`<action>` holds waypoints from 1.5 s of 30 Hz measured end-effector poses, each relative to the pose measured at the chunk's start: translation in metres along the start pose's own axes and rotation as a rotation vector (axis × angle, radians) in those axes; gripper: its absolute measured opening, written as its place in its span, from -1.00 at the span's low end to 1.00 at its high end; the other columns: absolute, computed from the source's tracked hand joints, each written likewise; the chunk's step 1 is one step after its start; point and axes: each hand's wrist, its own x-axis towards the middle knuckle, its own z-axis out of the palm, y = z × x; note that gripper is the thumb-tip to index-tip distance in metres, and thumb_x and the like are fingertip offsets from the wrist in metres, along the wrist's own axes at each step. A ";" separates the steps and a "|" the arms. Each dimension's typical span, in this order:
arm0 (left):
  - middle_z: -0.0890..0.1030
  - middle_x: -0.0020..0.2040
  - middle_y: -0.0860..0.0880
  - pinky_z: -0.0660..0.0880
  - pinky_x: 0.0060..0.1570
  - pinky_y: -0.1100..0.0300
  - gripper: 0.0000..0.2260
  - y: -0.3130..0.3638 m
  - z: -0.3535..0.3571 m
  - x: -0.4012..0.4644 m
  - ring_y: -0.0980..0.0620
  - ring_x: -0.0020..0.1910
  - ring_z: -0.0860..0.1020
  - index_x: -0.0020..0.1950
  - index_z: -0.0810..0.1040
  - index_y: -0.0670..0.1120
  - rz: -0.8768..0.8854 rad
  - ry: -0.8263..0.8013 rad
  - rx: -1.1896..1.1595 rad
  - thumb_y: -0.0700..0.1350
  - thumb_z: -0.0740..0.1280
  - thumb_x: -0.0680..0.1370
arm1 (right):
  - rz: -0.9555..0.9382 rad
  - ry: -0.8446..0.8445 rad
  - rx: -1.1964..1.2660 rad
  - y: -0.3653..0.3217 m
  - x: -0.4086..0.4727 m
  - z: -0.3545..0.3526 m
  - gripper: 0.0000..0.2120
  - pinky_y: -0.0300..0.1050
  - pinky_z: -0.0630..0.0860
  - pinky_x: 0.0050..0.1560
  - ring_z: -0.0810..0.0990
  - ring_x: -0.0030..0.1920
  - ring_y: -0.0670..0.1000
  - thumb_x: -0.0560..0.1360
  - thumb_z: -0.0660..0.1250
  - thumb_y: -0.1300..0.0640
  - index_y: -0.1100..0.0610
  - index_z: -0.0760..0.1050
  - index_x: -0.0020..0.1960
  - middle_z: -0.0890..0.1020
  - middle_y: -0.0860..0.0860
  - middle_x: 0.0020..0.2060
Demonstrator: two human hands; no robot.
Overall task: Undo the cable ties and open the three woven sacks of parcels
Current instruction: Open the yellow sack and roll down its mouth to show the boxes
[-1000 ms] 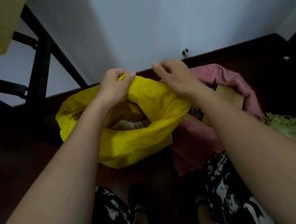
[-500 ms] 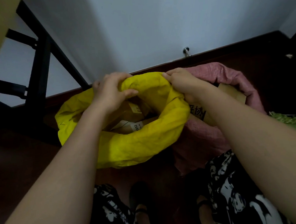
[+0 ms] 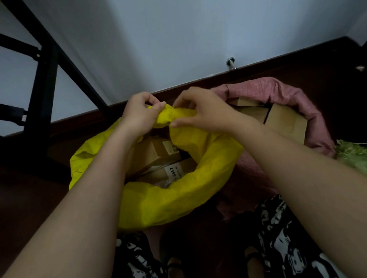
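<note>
Head view, looking down. Your left hand (image 3: pixel 138 114) gripped the far rim of the yellow sack (image 3: pixel 174 202), its fingers curled over a bunched roll of the fabric and its thumb tip pressed on top of that roll. Your right hand (image 3: pixel 204 111) met it on the same roll, just beside the left hand; the fingertips (image 3: pixel 177 103) pinched the top of the roll and the thumb lay against the fabric below it. The two hands were nearly touching, with only the yellow roll between them.

The yellow sack stood open directly beneath and nearer to you than both hands, its rim folded outward in a thick ring. Cardboard parcels (image 3: pixel 155 151) lay inside it under your left wrist; one bore a white label (image 3: pixel 173 172) with printed digits. No cable tie could be made out at the sack's mouth.

The pink sack (image 3: pixel 288 92) stood to the right of your right hand, touching the yellow sack, and was likewise open, with brown boxes (image 3: pixel 285 123) showing in it. A green sack (image 3: pixel 364 161) lay farther right, beyond your right forearm, only partly in view; whether it was open could not be told.

A black metal frame (image 3: pixel 44 83) rose to the left of your left hand, against the pale wall (image 3: pixel 192 29) beyond both hands.
</note>
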 end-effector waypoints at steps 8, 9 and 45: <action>0.49 -0.02 -0.03 0.39 -0.17 0.15 -0.55 0.005 -0.012 -0.013 -0.05 -0.02 0.51 0.06 0.52 0.00 0.059 -0.115 0.212 -0.03 0.60 0.26 | 0.305 -0.062 0.255 0.003 0.007 -0.003 -0.68 -0.13 0.45 -0.10 0.51 -0.20 0.00 0.63 0.18 0.07 0.27 0.57 -0.10 0.54 0.07 -0.30; 0.49 0.04 -0.05 0.38 -0.06 0.10 -0.57 0.001 -0.014 -0.012 -0.11 0.09 0.48 0.05 0.51 0.01 0.065 -0.083 0.340 -0.04 0.59 0.27 | 0.368 -0.049 0.307 0.004 0.007 -0.003 -0.67 -0.07 0.51 0.01 0.58 -0.12 0.05 0.64 0.17 0.07 0.27 0.58 -0.07 0.60 0.10 -0.24; 0.37 0.13 -0.07 0.46 0.03 0.03 -0.42 -0.044 -0.039 -0.046 -0.05 0.06 0.42 0.19 0.34 -0.06 -0.109 -0.049 0.464 -0.02 0.57 0.31 | 0.186 0.156 0.194 0.002 0.034 0.028 -0.80 -0.14 0.37 -0.17 0.49 -0.19 0.00 0.52 0.33 0.16 0.31 0.63 -0.09 0.59 0.14 -0.26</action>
